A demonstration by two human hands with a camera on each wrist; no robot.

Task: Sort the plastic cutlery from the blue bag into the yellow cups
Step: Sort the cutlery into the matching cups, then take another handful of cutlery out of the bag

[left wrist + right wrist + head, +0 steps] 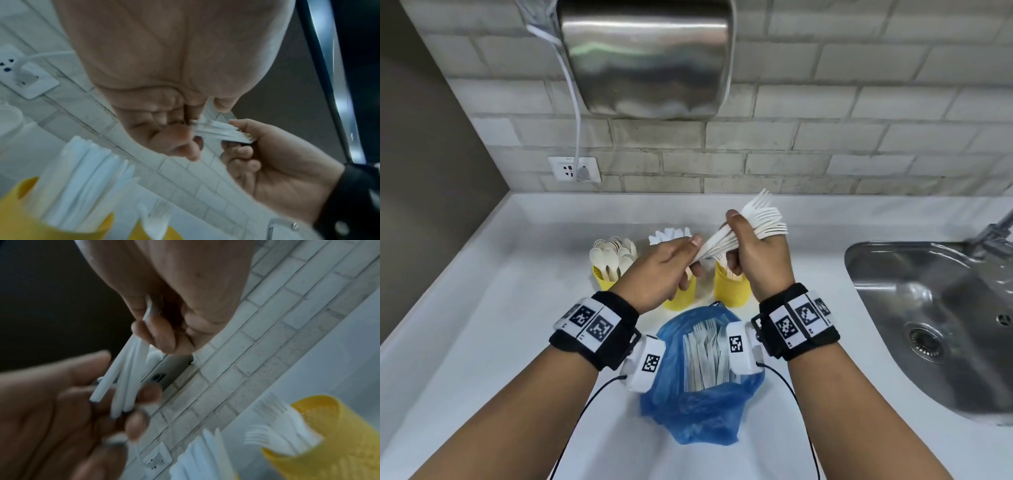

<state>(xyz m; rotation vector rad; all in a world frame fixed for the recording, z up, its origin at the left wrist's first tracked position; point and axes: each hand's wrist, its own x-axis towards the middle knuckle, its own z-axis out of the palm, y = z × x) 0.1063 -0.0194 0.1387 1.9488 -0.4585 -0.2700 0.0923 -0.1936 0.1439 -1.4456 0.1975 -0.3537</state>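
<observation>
Both forearms reach in from the bottom of the head view, each with a black wrist band carrying white square markers. Between them, close to the person, the blue bag [700, 407] lies open on the white counter [482, 325], and white forks and other white cutlery [705, 356] are still inside it.

Above the bag, the right hand [753, 253] is raised and its fingers are curled around a bundle of white plastic forks [763, 219]; the tines fan out up and to the right. The left hand [664, 270] meets this bundle at the handle ends, where its thumb and fingers pinch them, which the right wrist view also shows [123, 386]. How many forks each hand holds, I cannot tell.

Behind the hands three yellow cups stand in a row on the counter. The left cup [604, 279] holds cream-coloured spoons [613, 251]. The middle cup [683, 298] is mostly hidden by the left hand, and white knives [669, 236] stick out of it. The right cup [731, 287] holds forks, seen better in the right wrist view [283, 431].

At the right a steel sink [935, 318] with a tap is set into the counter. On the grey brick wall hang a metal hand dryer [647, 58] and a white socket [575, 169] with its cable plugged in.
</observation>
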